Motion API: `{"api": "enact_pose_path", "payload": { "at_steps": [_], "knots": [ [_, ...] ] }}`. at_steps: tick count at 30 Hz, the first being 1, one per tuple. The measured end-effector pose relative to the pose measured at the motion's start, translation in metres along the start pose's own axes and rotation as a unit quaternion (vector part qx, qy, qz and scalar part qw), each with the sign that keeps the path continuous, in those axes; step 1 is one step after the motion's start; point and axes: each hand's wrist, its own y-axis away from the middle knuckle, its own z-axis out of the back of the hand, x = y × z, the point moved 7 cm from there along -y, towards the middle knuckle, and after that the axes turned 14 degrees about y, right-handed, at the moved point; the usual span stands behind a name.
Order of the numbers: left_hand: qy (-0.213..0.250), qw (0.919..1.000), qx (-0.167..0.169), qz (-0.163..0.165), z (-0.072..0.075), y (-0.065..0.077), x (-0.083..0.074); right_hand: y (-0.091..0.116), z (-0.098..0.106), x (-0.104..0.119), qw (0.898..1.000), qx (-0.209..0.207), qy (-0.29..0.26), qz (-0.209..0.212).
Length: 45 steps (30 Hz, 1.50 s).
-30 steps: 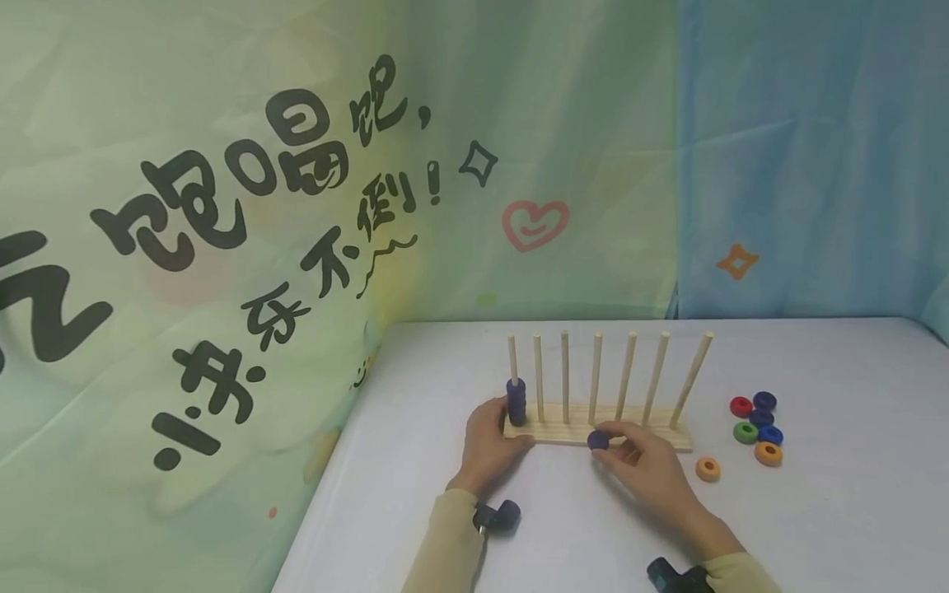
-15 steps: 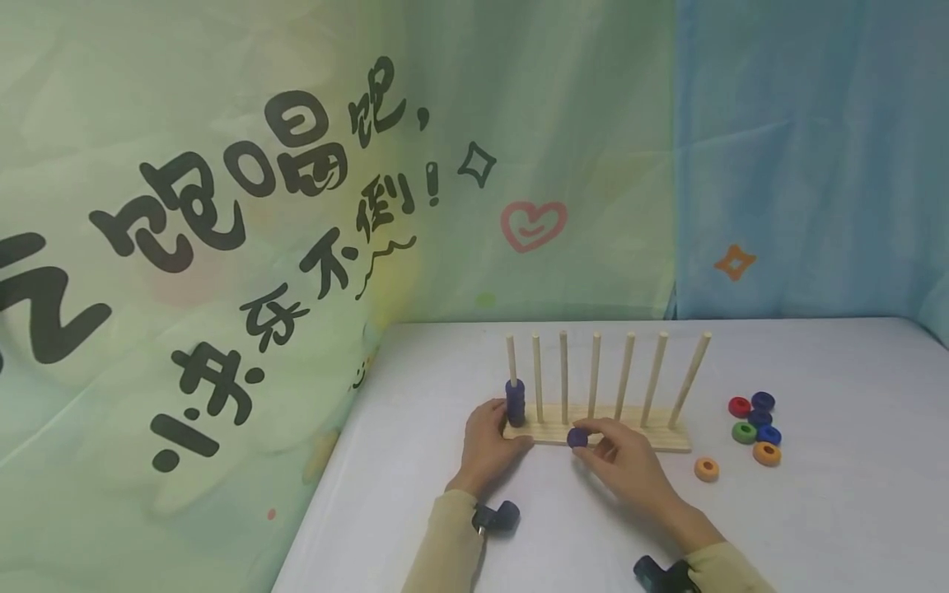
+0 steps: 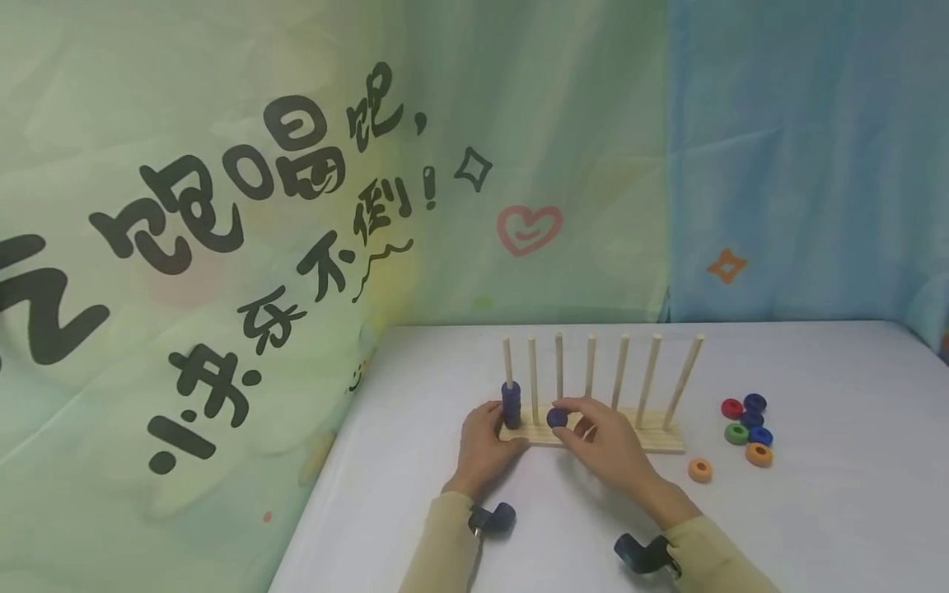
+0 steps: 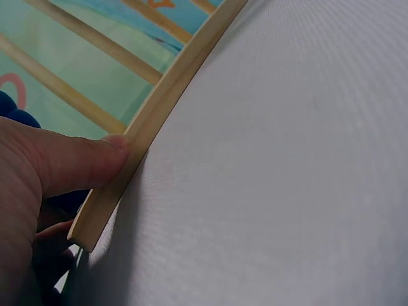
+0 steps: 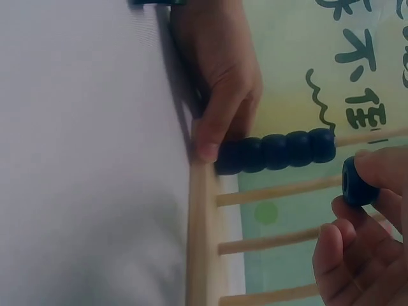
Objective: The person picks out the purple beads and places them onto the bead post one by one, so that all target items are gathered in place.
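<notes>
A wooden peg stand (image 3: 660,441) with a row of upright pegs sits on the table. Stacked on its leftmost peg are several dark blue beads (image 3: 511,406), with bare peg showing above them. My left hand (image 3: 482,449) grips the stand's left end; in the left wrist view the thumb (image 4: 95,162) presses the base's front edge, while the other fingers are partly hidden behind it. Between thumb and fingertips my right hand (image 3: 611,445) pinches one dark blue bead (image 5: 358,185), its hole facing the stand in the right wrist view. That bead is off the pegs, right of the stack.
Loose beads lie right of the stand: a red one (image 3: 731,408), a green one (image 3: 736,434), several blue ones (image 3: 760,436) and two orange ones, the nearer orange bead (image 3: 700,470) apart from the cluster. A printed curtain (image 3: 578,165) hangs behind the table.
My right hand has carried the pinched bead leftward and slightly up, from in front of the middle pegs toward the stacked peg. The left hand keeps its grip on the stand.
</notes>
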Motion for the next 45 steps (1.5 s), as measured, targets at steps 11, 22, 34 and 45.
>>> {"api": "enact_pose_path", "payload": {
  "at_steps": [11, 22, 34, 45],
  "knots": [
    [0.003, 0.9997, 0.006, 0.026, -0.005, 0.003, 0.009, -0.021, 0.003, 0.016, 1.000, 0.008, -0.018, -0.002],
    [-0.002, 0.9998, 0.005, 0.017, -0.001, -0.001, 0.002, -0.045, 0.016, 0.037, 0.999, -0.010, 0.003, 0.045],
    [0.002, 0.9999, 0.007, 0.013, -0.003, -0.001, 0.004, -0.063, 0.030, 0.060, 0.997, -0.036, -0.003, 0.066],
    [0.000, 0.9999, 0.009, 0.010, -0.003, -0.002, 0.004, -0.081, 0.041, 0.081, 0.990, -0.063, 0.005, 0.127]
  ]
}}
